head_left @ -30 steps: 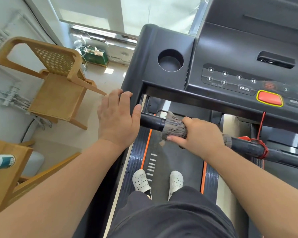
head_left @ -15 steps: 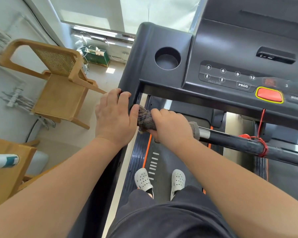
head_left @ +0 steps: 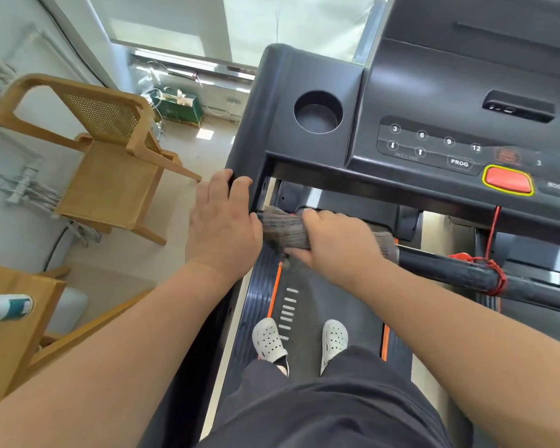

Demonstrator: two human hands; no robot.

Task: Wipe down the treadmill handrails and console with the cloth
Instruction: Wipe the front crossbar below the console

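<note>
Slid leftward since a second ago, the right hand (head_left: 337,244) now has the grey cloth (head_left: 285,232) at the left end of the black handrail bar (head_left: 446,270), right beside the left hand (head_left: 222,227). At upper left stands a wooden cane-backed chair (head_left: 110,176); the left hand rests palm-down, fingers laid over the lower left corner of the console (head_left: 304,76), while the right hand's fingers curl round the cloth wrapped on the bar mid-frame. Rightward, a red safety cord (head_left: 492,234) loops round the bar.
</note>
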